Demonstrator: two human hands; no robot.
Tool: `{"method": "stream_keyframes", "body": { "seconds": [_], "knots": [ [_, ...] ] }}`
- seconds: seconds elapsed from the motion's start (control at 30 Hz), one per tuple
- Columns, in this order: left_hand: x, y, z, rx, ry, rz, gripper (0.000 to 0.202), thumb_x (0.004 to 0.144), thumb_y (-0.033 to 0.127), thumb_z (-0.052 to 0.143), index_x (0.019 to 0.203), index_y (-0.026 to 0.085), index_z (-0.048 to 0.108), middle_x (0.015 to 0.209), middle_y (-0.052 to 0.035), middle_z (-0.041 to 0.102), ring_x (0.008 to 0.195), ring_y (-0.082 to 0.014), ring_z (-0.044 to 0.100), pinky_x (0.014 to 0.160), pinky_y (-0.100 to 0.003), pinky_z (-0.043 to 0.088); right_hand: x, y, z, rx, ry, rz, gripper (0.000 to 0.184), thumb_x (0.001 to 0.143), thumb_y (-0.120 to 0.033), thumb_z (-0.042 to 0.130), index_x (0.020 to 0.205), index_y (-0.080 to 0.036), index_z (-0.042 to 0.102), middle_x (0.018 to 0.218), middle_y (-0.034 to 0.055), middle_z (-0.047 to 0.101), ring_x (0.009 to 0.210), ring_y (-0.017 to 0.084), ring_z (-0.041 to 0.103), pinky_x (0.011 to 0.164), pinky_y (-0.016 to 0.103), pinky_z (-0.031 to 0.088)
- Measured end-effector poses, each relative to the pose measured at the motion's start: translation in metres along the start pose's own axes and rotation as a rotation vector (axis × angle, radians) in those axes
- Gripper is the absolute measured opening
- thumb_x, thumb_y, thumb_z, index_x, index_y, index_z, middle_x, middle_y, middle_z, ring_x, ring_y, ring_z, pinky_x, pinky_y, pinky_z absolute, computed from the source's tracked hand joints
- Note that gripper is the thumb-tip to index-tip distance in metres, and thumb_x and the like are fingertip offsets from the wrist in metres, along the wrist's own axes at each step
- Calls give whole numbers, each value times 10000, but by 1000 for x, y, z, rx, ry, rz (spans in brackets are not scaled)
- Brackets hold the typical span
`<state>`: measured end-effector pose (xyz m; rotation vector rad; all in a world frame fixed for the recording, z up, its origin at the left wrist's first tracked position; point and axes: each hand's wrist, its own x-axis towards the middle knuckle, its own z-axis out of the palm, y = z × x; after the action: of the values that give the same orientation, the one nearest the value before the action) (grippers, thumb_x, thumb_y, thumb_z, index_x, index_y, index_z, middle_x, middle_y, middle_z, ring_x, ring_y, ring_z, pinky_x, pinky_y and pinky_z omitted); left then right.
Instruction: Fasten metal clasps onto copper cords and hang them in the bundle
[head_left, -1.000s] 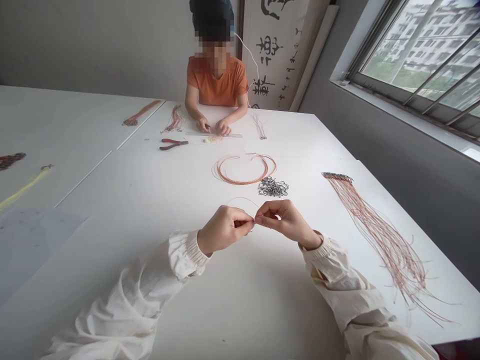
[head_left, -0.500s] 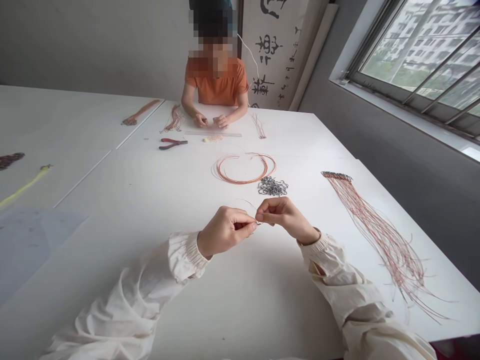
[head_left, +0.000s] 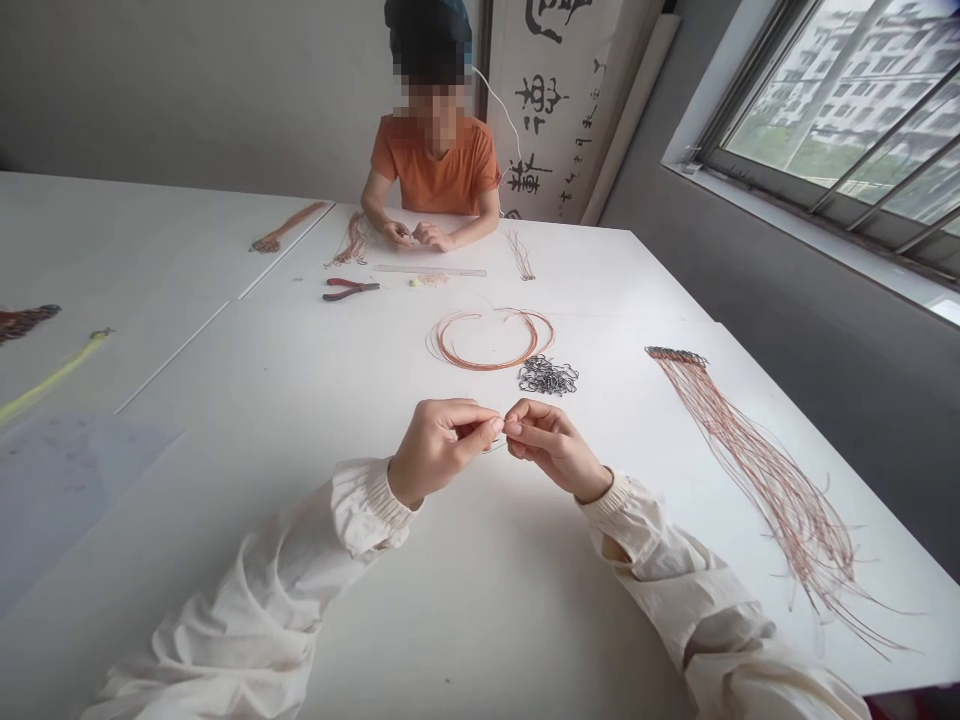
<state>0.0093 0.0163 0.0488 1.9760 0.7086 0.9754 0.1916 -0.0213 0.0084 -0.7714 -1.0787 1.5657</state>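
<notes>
Just this side of the coil of copper wire (head_left: 491, 340), the left hand (head_left: 439, 448) and right hand (head_left: 551, 448) meet fingertip to fingertip, both pinched closed on a thin wire piece (head_left: 501, 432); a heap of dark clips (head_left: 547, 376) lies right beside the coil

The only writing in view stands on a white hanging scroll (head_left: 555, 130) on the far wall: large black brush-written Chinese characters, with a column of smaller ones beside them. They are too cursive and too cropped to read.
</notes>
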Motion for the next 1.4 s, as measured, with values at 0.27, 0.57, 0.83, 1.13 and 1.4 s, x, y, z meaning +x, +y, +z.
{"method": "stream_keyframes", "body": {
  "seconds": [0.27, 0.57, 0.83, 1.13, 1.4],
  "knots": [
    [3, -5, -4, 110, 77, 17, 207, 865, 214, 607, 697, 148, 708, 593, -7, 580, 544, -113, 492, 524, -235, 403, -16, -8, 17, -636, 231, -363, 115, 871, -244, 600, 780, -174, 601, 620, -18, 504, 538, 96, 376, 504, 250, 309],
    [3, -4, -4, 117, 50, 19, 221, 871, 205, 583, 685, 148, 687, 595, -5, 571, 543, -112, 478, 517, -230, 391, -15, -12, 13, -712, 239, -305, 119, 887, -300, 591, 870, -185, 615, 531, -55, 378, 481, 95, 291, 463, 250, 262],
    [1, -3, 1, 156, 35, 41, 258, 876, 185, 573, 628, 150, 635, 568, 8, 515, 532, -104, 429, 524, -237, 369, -19, -11, 17, -945, 198, -475, 108, 899, -213, 551, 849, -203, 646, 647, 12, 536, 556, 123, 426, 540, 270, 350],
    [-6, -2, 13, 105, -140, 29, 333, 880, 176, 547, 548, 148, 563, 536, 5, 491, 484, -97, 406, 481, -245, 336, -16, -33, 5, -859, 85, -261, 97, 850, -242, 608, 809, -176, 665, 618, 1, 553, 531, 106, 385, 511, 256, 332],
    [-10, 4, 15, 0, -137, 29, 271, 876, 185, 573, 619, 148, 650, 562, -12, 556, 473, -98, 433, 482, -244, 378, -5, -35, -11, -347, -78, 44, 173, 793, -309, 691, 769, -143, 649, 648, 8, 547, 588, 106, 417, 542, 253, 302]
  ]
}}
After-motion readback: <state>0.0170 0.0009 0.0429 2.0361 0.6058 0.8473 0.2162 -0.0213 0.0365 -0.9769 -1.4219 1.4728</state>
